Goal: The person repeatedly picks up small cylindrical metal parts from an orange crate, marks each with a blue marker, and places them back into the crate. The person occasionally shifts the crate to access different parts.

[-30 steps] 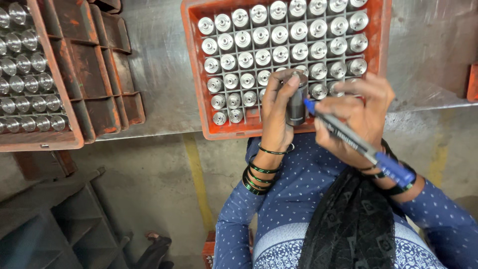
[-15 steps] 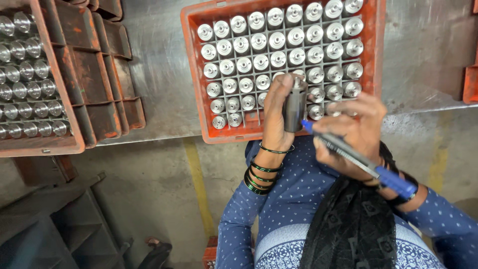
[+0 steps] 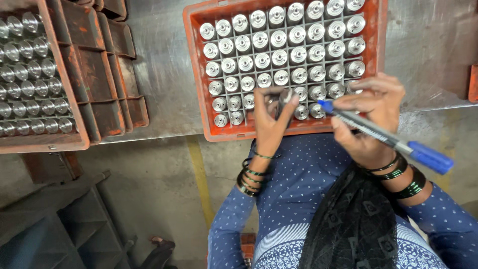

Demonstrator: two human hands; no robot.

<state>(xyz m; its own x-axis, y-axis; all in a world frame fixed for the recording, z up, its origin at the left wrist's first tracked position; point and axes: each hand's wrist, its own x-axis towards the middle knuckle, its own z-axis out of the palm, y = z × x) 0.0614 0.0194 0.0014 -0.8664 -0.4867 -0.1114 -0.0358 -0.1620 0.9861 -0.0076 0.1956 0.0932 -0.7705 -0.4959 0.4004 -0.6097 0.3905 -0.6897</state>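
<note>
Left hand (image 3: 271, 124): clenched round a metal cylinder (image 3: 283, 102), lifted for marking.
Right hand (image 3: 368, 117): grips blue marker (image 3: 383, 137), tip beside it.
Orange crate (image 3: 196, 74): gridded, keeps cylinders upright on bench (image 3: 159, 55).

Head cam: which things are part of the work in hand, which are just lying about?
In the work:
- left hand holding one metal cylinder
- right hand holding a blue marker
- orange crate of metal cylinders, under both hands

Lying about:
- second crate of cylinders, far left
- stacked empty trays beside it
</note>
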